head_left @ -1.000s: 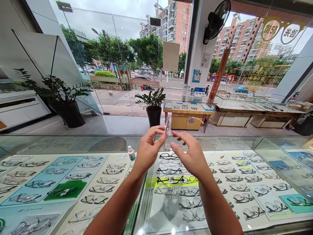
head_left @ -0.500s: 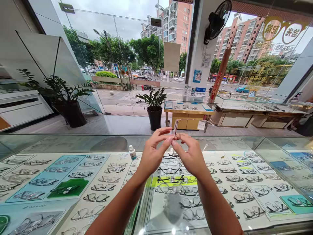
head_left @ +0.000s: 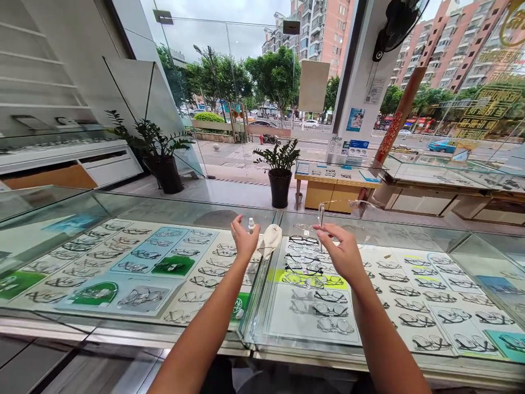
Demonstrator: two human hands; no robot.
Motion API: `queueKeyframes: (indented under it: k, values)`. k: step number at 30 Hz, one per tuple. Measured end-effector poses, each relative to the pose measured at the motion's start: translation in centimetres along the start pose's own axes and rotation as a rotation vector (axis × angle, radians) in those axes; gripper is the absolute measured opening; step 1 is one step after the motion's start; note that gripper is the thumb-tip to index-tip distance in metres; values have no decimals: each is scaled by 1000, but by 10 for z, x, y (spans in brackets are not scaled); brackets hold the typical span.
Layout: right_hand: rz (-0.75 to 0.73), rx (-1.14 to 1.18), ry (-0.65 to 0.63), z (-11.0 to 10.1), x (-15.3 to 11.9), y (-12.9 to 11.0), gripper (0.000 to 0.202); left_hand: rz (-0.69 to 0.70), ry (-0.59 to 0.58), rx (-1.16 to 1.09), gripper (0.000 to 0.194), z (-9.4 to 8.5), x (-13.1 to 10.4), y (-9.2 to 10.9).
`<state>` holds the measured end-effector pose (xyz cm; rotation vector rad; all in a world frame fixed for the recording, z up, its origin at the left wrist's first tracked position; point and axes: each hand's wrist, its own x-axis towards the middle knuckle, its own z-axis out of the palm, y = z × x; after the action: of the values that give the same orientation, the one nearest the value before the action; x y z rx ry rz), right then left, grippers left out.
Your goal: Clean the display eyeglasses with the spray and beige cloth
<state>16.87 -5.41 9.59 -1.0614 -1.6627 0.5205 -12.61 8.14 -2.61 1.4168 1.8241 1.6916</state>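
My right hand [head_left: 338, 243] pinches a pair of thin-rimmed eyeglasses [head_left: 321, 212] by the front. They are raised above the glass counter, seen edge-on, with a temple stretching to the right and a small tag on it. My left hand [head_left: 245, 238] is at a small white-capped bottle [head_left: 251, 223], thumb and fingers apart on either side of it. The hand hides the bottle's lower part, and whether skin touches it I cannot tell. Just right of that hand a cream cloth [head_left: 271, 239] lies on the counter top.
Under the glass of the display counter [head_left: 255, 328] lie rows of eyeglasses [head_left: 330, 310], some on blue, green or yellow mats. Beyond stand potted plants [head_left: 280, 183], a low display table [head_left: 322, 191] and large windows onto a street.
My left hand has let go of the eyeglasses and moved left to the bottle. My right hand still holds them. The view has turned left, and the cloth now shows.
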Motion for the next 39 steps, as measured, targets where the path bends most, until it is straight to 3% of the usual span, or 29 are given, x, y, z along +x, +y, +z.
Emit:
queueKeyframes:
  k: [2, 4, 8, 10, 14, 18, 21, 24, 29, 32, 34, 39]
  values:
    - [36, 19, 9, -1, -15, 1, 30, -110, -89, -2, 67, 6, 4, -24]
    - [60, 31, 20, -3, -29, 1, 31, -154, -146, -12, 58, 12, 7, -36]
    - [103, 52, 23, -9, -52, -4, 32, -198, -187, -27, 25, 14, 9, -39]
    - [129, 66, 36, -13, -62, -6, 33, -211, -195, -57, 19, 11, 7, -34]
    - [174, 96, 74, -17, -77, -9, 37, -193, -236, -202, 22, 2, -7, -6]
    - [193, 165, 58, -12, -87, -8, 40, -146, -343, -401, 31, -8, -45, 40]
    - [202, 201, 25, -4, -93, -8, 40, -160, -515, -549, 53, -21, -86, 74]
    - [217, 226, -3, 3, -97, -10, 40, -273, -872, -940, 69, -36, -122, 103]
    - [241, 272, -29, 9, -101, -13, 41, -361, -1034, -1139, 71, -55, -142, 132]
    - [277, 331, -54, 13, -100, -16, 41, -398, -1069, -1141, 78, -57, -141, 133]
    - [288, 379, -80, 17, -100, -18, 41, -389, -1026, -1067, 80, -55, -141, 130]
    - [282, 472, -171, 30, -100, -22, 39, -190, -877, -695, 77, -45, -144, 120]
